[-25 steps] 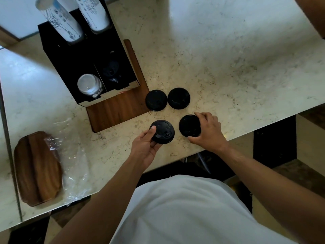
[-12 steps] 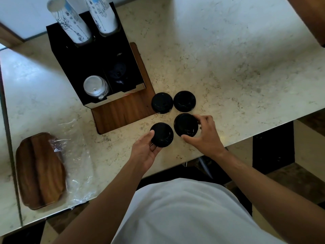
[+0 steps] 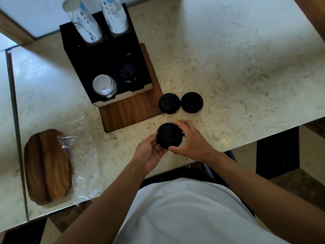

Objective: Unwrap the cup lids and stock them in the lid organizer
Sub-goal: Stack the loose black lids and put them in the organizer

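A black lid (image 3: 169, 135) sits between both hands near the front edge of the marble counter (image 3: 228, 59). The left hand (image 3: 149, 152) cups it from below with curled fingers; the right hand (image 3: 190, 140) pinches its rim from the right side. Whether a second lid lies under it cannot be told. Two more black lids (image 3: 169, 103) (image 3: 191, 102) lie flat side by side just beyond, the left one touching the corner of the wooden base (image 3: 130, 110). On that base stands the black lid organizer (image 3: 98, 55), holding white lids (image 3: 103, 86) and dark lids (image 3: 127, 73) in its front compartments and paper cup stacks (image 3: 84, 22) behind. Open counter stretches right and back. Crumpled clear wrap (image 3: 82, 155) and a wooden tray (image 3: 47, 166) lie at the left.
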Demonstrator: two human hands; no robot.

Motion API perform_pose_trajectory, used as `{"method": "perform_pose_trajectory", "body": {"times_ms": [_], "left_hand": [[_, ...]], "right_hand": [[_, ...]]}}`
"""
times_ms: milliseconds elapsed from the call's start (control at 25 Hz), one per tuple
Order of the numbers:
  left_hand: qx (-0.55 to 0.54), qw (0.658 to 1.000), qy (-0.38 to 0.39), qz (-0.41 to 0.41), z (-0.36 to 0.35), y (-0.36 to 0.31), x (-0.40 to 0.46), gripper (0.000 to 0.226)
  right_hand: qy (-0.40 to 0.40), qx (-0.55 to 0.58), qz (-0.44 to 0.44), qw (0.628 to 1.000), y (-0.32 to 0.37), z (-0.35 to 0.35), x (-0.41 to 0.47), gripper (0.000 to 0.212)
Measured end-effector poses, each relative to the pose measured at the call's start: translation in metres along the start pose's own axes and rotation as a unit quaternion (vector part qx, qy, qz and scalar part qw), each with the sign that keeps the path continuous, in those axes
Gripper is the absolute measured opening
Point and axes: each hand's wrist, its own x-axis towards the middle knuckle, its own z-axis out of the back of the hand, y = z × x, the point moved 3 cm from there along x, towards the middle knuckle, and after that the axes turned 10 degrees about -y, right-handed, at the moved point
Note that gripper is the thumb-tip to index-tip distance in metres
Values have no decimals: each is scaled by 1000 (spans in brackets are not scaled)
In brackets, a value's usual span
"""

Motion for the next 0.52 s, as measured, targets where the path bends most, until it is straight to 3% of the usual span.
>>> {"method": "perform_pose_trajectory", "body": {"times_ms": [160, 400, 520], "left_hand": [[-6, 1000, 12, 15, -3, -1, -2, 35], [37, 998, 47, -32, -9, -8, -2, 31], [26, 998, 37, -38, -7, -13, 1, 35]], "right_hand": [[11, 10, -13, 1000, -2, -1, 0, 91], [6, 48, -34, 998, -8, -1, 5, 91], [33, 150, -100, 983, -6, -3, 8, 83]]}}
